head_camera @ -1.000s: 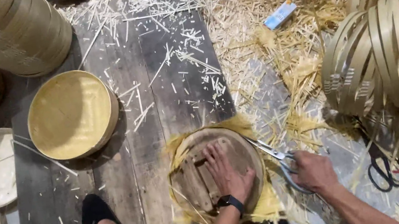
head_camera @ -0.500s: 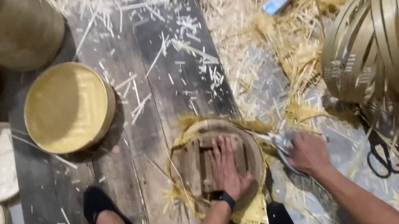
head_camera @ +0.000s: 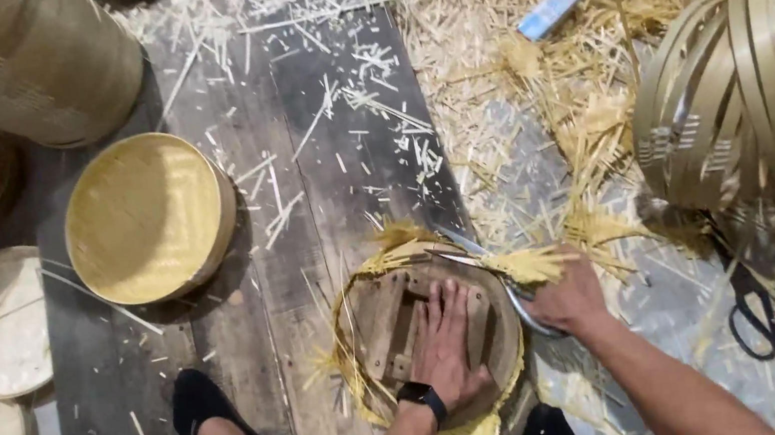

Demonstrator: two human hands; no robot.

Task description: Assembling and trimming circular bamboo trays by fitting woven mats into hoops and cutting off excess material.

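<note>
At ten o'clock a finished woven tray (head_camera: 145, 216) is lying. At six o'clock the left hand (head_camera: 451, 345) is pressing flat, open, on the round form (head_camera: 394, 333); the right hand (head_camera: 571, 298) is gripping scissors (head_camera: 489, 259), trimming fringe (head_camera: 526, 266), most still uncut.

L hand (head_camera: 450, 345) flat, R hand (head_camera: 571, 298) clenched

A round basket (head_camera: 430, 338) lies flat on the wood floor, with a wooden block inside and yellow straw ends sticking out all around its rim. Metal scissors (head_camera: 479, 260) are open, blades over the straw at the basket's top right edge.
</note>
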